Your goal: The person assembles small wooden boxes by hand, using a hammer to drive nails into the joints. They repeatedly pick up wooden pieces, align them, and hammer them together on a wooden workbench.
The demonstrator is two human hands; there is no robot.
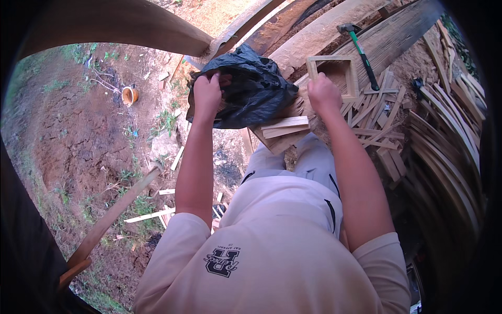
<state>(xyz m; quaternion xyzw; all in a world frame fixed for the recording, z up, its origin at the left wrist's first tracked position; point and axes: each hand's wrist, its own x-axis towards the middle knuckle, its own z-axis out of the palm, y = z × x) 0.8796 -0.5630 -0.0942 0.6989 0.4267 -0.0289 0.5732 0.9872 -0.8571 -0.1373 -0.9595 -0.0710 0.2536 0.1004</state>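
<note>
My left hand (208, 95) is closed on the near left edge of a black plastic bag (259, 86). The bag is crumpled and its mouth gapes beside my fingers, which are partly hidden in its folds. What lies inside the bag is too dark to make out. In my right hand (325, 95) is a small rectangular wooden frame (353, 81), gripped by its left side and held over the plank. Short pale wood pieces (285, 126) rest on the board just in front of my legs, between my two hands.
A hammer (365, 58) with a green and black handle lies on a long weathered plank (400, 36), right of the frame. Wood offcuts (374, 112) are heaped on the right, near stacked long strips (444, 146). An orange-brown pot (129, 96) sits on the dirt at left.
</note>
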